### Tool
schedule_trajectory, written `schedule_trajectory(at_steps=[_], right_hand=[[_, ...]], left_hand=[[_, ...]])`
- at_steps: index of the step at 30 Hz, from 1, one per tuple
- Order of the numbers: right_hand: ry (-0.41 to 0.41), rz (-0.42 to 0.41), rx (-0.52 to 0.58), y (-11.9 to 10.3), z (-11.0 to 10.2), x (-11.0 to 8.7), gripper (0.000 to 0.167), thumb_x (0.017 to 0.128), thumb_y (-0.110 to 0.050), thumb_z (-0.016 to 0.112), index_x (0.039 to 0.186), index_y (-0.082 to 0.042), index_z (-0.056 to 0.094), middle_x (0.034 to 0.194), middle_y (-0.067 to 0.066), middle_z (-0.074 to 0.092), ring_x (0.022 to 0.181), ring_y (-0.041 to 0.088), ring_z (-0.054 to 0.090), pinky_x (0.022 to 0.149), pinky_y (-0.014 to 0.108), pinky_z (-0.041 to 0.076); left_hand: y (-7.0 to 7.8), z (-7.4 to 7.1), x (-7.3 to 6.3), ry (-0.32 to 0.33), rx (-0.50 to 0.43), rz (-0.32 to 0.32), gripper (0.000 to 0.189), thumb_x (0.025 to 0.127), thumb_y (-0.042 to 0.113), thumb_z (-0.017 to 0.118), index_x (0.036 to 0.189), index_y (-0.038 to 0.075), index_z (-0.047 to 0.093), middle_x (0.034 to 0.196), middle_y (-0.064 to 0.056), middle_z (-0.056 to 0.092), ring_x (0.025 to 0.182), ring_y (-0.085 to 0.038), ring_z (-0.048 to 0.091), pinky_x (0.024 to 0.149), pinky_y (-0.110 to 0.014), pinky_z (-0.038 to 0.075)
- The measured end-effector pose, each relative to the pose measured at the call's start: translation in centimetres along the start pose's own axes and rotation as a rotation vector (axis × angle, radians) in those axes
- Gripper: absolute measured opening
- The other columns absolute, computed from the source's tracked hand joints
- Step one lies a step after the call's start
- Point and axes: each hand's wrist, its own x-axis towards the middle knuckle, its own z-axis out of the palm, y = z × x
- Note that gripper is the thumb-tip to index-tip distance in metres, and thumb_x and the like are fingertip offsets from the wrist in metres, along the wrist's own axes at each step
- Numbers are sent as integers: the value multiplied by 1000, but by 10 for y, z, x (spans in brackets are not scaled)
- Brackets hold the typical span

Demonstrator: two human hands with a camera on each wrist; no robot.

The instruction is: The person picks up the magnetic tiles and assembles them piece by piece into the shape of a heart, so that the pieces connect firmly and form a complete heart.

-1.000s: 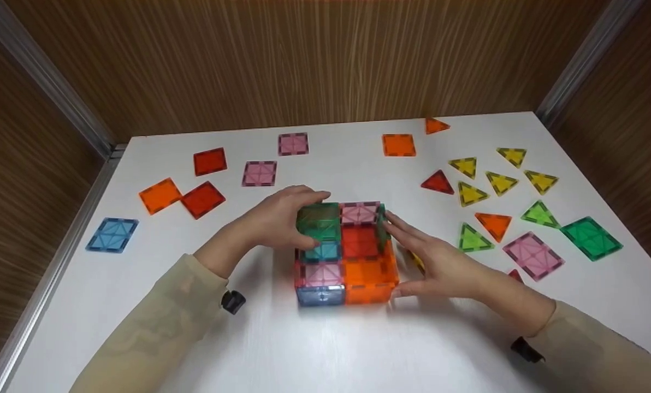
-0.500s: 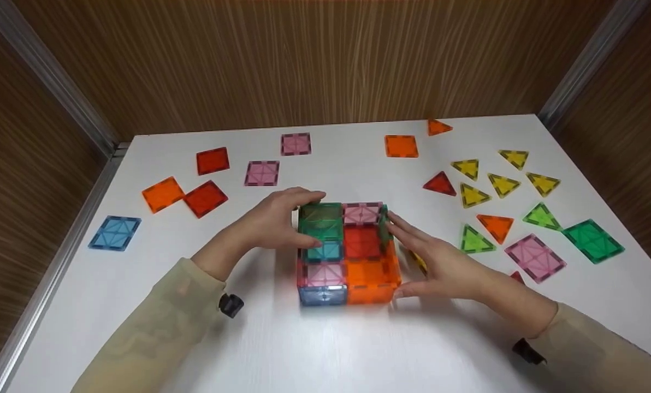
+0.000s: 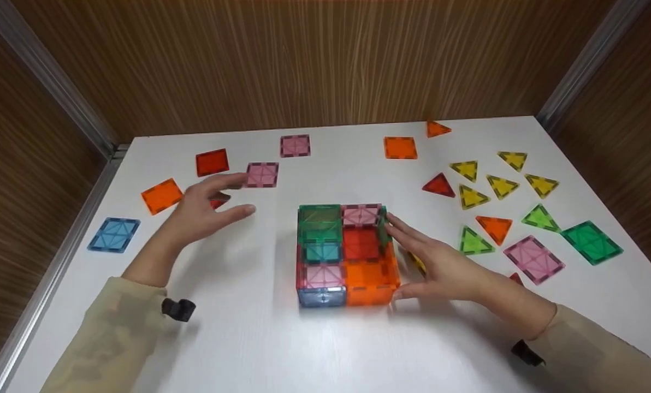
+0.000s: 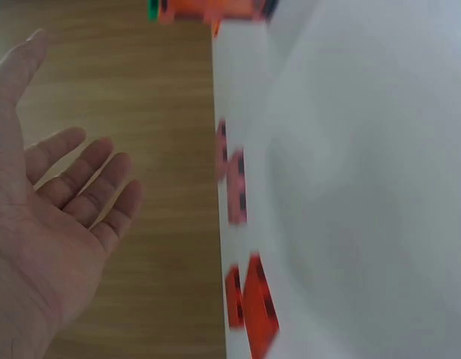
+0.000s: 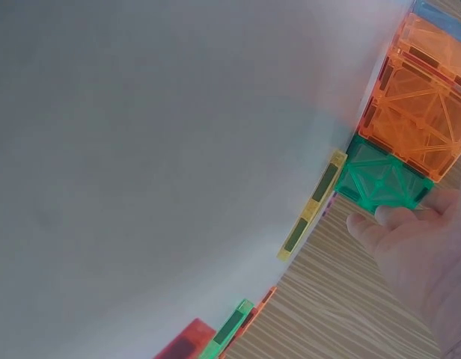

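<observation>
Block (image 3: 348, 256), mid-worktop (image 3: 249, 338), well in from back edge, seemingly part-built; loose squares (image 3: 212, 162) and triangles (image 3: 502, 186) unjoined to it; left hand (image 3: 200, 212) spread, holding nothing; right hand (image 3: 444, 267) straight-fingered against its side.

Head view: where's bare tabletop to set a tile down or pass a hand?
Bare: table front, between the sleeves, nearer than the tile block; also behind the block, between the farthest pink square and back orange square. Crowded: past the right hand, among yellow triangles and other tiles; around the left hand, by two red squares.
</observation>
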Motion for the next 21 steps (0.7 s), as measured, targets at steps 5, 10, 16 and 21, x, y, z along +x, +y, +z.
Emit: schedule_trajectory(at_steps=[5,10,16,21], right_hand=[[-5,8,-12,-1,1,-1,120,80,-70,82,171,-21,21,178,-8,9,157,29,33,110,53,50],[-16,9,-13,-2,1,0,120,80,-71,81,171,-20,21,178,-8,9,157,28,33,109,51,50],[-14,10,-14,-2,-1,1,121,80,-70,82,171,-20,21,178,-7,9,156,29,34,110,51,50],[-11,18,-12,-1,-1,-1,120,80,-71,81,171,-21,20,178,-7,9,157,29,33,109,52,50]], left_hand=[[-37,-44,-28,158,-42,-69,65,100,38,76,156,14,55,151,-10,58,133,-24,54,99,-21,52],[-83,-78,-60,279,-25,-179,67,100,37,76,158,13,52,155,-15,55,129,-14,55,93,-5,45],[-130,-103,-92,259,9,-437,85,98,57,71,167,20,37,168,-19,37,144,-43,43,109,-27,49],[-150,-109,-103,261,-25,-558,94,96,63,69,169,20,29,173,-20,23,152,-51,30,119,-67,32]])
